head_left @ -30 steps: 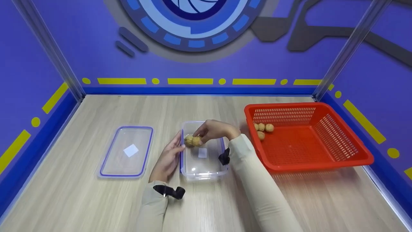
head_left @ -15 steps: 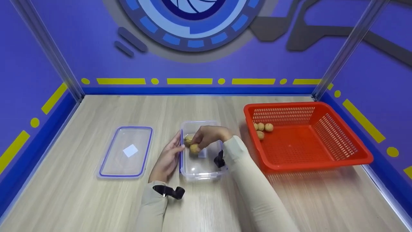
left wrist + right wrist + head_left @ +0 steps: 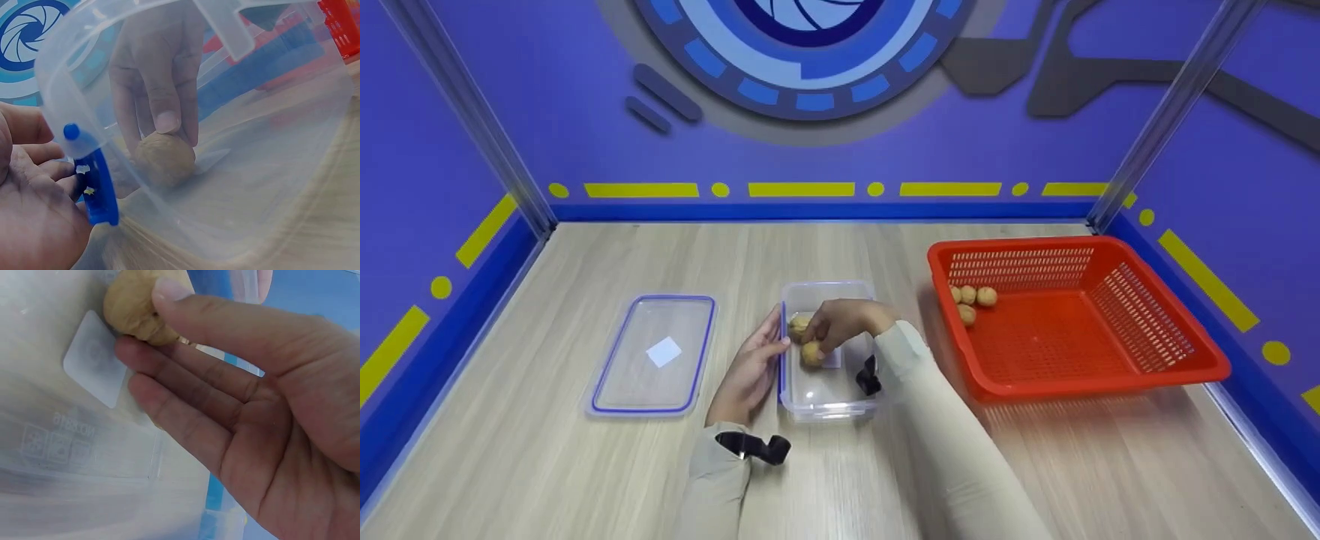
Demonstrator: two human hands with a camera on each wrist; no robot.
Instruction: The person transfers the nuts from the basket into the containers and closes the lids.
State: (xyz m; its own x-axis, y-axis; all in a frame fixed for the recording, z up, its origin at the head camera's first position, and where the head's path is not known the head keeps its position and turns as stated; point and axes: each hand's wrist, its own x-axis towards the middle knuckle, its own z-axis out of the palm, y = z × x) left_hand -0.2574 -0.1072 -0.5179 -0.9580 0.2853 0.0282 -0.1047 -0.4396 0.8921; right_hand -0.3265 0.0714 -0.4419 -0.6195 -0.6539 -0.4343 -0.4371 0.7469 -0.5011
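Note:
Inside the clear plastic container (image 3: 840,390) my right hand (image 3: 844,322) pinches a walnut (image 3: 811,354) between thumb and fingertips, low over the floor beside a white square label (image 3: 95,360). The right wrist view shows that walnut (image 3: 138,306) under the thumb. Through the container's wall, the left wrist view shows the same walnut (image 3: 166,159). Another walnut (image 3: 799,325) lies in the container's far left corner, partly behind the right hand. My left hand (image 3: 751,367) rests against the container's left side, thumb at the rim, fingers extended near a blue clip (image 3: 98,185).
A clear lid (image 3: 645,382) with a blue seal and a white label lies left of the container. To the right stands a red plastic basket (image 3: 1057,337) with several walnuts (image 3: 969,300) in its left corner. Purple panels (image 3: 825,165) enclose the wooden table (image 3: 585,480).
The right hand has brought its walnut nearer and lower in the container, away from the walnut in the far corner. The left hand has stayed at the container's side.

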